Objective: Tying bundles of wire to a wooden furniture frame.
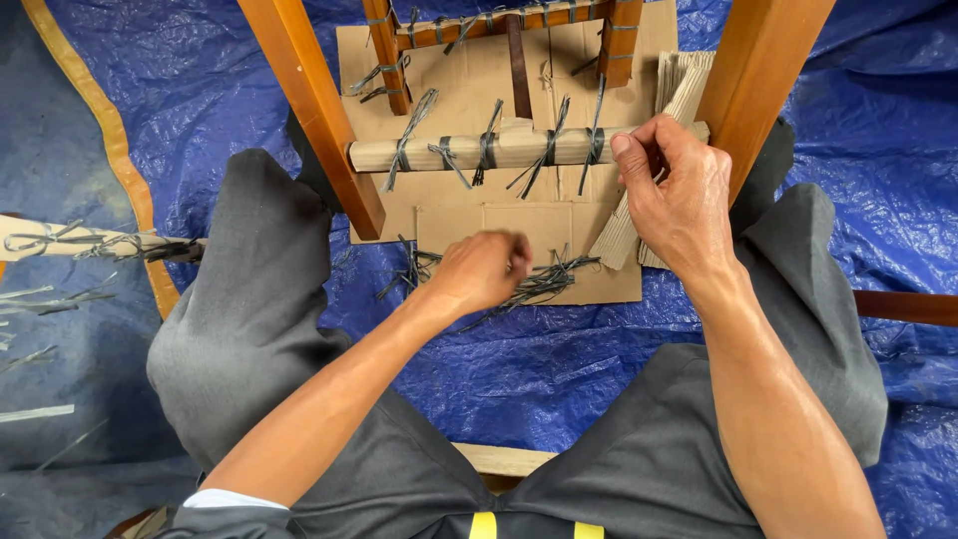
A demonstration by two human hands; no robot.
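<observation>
The person sits over a blue tarp [559, 369], grey-trousered knees spread to either side of a flat sheet of cardboard [479, 70]. The left hand [484, 268] is closed into a loose fist at the cardboard's near edge, pinching into a loose pile of black plastic strips [544, 282] that lies there, partly over the edge onto the tarp. The right hand [677, 192] is curled around the right end of a pale wrapped rail [469, 150], thumb and fingers gripping it just beside the right wooden leg [763, 70]. The rail runs crosswise between that leg and the left wooden leg [314, 110] and carries several knotted black ties. A folded piece of corrugated cardboard [679, 85] stands wedged between the right hand and the right leg, leaving little room there. Between rail and strip pile the cardboard lies bare, the freest space for the hands. Farther back, a second tied rail [499, 22] crosses near the cardboard's far edge.
</observation>
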